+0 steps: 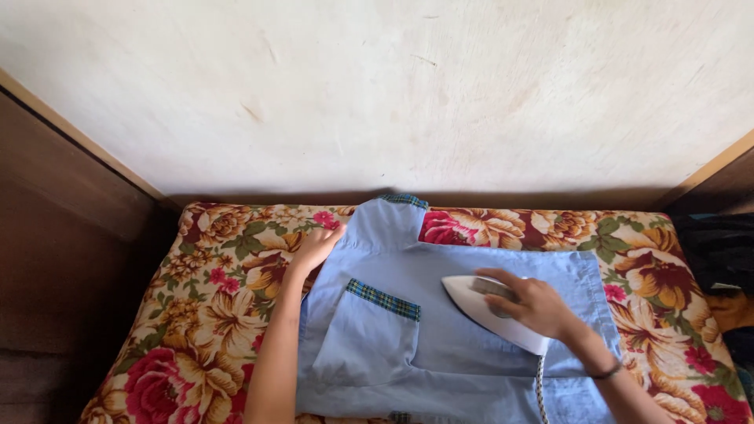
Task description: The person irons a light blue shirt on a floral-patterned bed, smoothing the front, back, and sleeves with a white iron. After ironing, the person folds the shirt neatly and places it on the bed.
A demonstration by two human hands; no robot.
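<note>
A light blue shirt [440, 345] with plaid-trimmed pocket and collar lies flat on a floral-covered surface [204, 314]. My right hand [534, 302] grips the handle of a white clothes iron [491, 314], which rests on the shirt just right of the pocket, its tip pointing left. The iron's braided cord [540, 392] runs down toward me. My left hand [318, 247] lies flat with fingers spread on the shirt's left edge near the sleeve, holding the cloth down.
A pale plastered wall [393, 94] rises right behind the surface. Dark wooden panels [63, 259] stand at the left and at the far right, and dark clothes [722, 267] are piled at the right edge.
</note>
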